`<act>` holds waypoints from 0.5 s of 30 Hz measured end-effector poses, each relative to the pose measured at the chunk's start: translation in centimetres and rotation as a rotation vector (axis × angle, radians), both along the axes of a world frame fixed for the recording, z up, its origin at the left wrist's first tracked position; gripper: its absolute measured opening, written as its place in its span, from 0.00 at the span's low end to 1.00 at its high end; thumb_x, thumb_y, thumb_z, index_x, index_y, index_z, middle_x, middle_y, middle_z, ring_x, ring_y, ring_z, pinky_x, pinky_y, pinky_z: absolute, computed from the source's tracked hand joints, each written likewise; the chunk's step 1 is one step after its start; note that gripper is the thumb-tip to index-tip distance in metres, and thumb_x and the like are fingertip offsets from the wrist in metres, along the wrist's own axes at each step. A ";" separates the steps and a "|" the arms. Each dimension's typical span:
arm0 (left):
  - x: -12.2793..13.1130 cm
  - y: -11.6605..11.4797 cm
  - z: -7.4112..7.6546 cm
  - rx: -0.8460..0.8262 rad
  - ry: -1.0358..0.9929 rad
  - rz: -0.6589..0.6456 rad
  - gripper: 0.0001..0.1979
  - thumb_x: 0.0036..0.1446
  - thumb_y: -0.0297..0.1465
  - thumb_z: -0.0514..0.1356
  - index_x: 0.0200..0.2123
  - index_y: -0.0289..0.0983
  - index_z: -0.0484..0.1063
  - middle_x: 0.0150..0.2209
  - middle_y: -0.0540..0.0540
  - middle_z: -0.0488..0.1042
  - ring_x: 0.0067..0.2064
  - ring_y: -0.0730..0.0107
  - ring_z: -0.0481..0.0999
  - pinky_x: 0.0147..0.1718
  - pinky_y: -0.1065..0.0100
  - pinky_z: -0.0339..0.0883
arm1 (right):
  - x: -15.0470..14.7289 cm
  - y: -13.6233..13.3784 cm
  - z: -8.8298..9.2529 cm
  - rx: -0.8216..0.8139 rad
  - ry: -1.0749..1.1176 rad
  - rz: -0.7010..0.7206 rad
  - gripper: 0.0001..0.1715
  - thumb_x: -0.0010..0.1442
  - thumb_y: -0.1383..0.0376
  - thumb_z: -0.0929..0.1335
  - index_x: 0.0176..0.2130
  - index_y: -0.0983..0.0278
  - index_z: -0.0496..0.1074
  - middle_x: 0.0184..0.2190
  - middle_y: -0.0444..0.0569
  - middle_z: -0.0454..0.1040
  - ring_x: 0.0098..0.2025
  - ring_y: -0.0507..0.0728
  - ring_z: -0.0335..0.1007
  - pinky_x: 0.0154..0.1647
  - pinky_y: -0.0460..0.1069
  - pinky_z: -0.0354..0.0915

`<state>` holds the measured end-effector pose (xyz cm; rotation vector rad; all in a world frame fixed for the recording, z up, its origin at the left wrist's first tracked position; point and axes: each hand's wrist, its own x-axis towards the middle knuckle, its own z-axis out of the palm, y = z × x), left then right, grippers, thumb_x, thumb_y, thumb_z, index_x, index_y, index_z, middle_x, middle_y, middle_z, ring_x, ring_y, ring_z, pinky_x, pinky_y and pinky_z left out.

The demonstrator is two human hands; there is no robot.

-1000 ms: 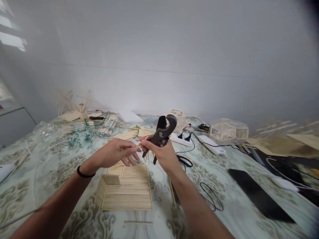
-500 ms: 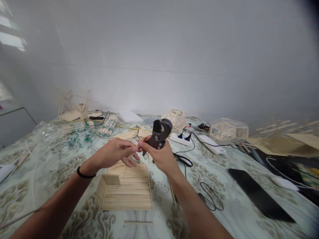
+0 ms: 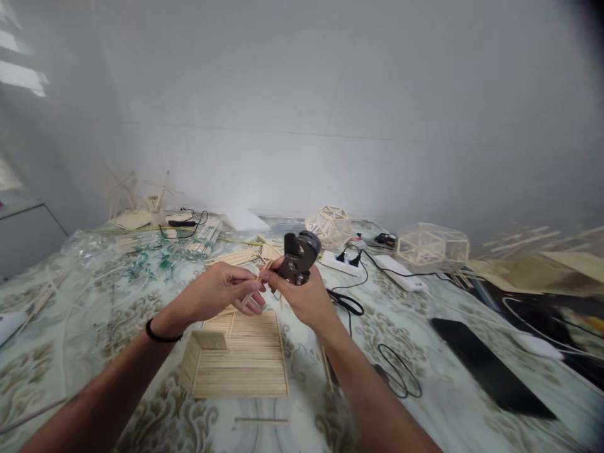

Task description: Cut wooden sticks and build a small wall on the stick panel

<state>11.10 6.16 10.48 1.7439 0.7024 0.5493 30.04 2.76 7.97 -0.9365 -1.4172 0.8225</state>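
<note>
My left hand (image 3: 229, 290) is closed in a pinch on a thin wooden stick (image 3: 252, 291). Fingertips of my right hand (image 3: 301, 290) meet it at the stick's upper end. That same right hand is wrapped round a dark hand cutter (image 3: 298, 257), its curved head tilted up and away from the stick. Just below both hands lies a wooden stick model (image 3: 245, 362), a slatted floor with low walls at its left. A loose stick (image 3: 262, 421) rests in front of the model. The palm hides part of the cutter's handles.
Behind the hands are piled sticks (image 3: 236, 257), a faceted stick frame (image 3: 329, 226) and a white power strip (image 3: 343, 263) with black plugs. A black phone-like slab (image 3: 491, 368) and coiled cable (image 3: 401, 371) lie right. Green-marked stick packs (image 3: 202, 239) stand back left.
The cutter's head has tipped slightly down and to the left in my right hand. Both hands otherwise keep nearly the same place, still pinching the stick.
</note>
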 end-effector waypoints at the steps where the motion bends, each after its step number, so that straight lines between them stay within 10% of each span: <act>1: -0.1 0.0 0.0 0.003 0.008 -0.002 0.20 0.63 0.45 0.62 0.34 0.31 0.80 0.33 0.41 0.83 0.35 0.61 0.86 0.36 0.65 0.82 | 0.1 0.0 0.0 0.009 -0.028 -0.007 0.13 0.56 0.57 0.75 0.29 0.63 0.74 0.27 0.44 0.75 0.30 0.53 0.70 0.37 0.49 0.67; 15: -1.7 0.0 1.5 -0.013 0.067 -0.240 0.16 0.65 0.40 0.62 0.36 0.32 0.83 0.37 0.40 0.85 0.39 0.59 0.86 0.41 0.66 0.82 | 2.8 0.8 -0.3 0.643 -0.572 -0.257 0.09 0.63 0.71 0.68 0.44 0.60 0.69 0.42 0.52 0.72 0.47 0.58 0.70 0.49 0.54 0.67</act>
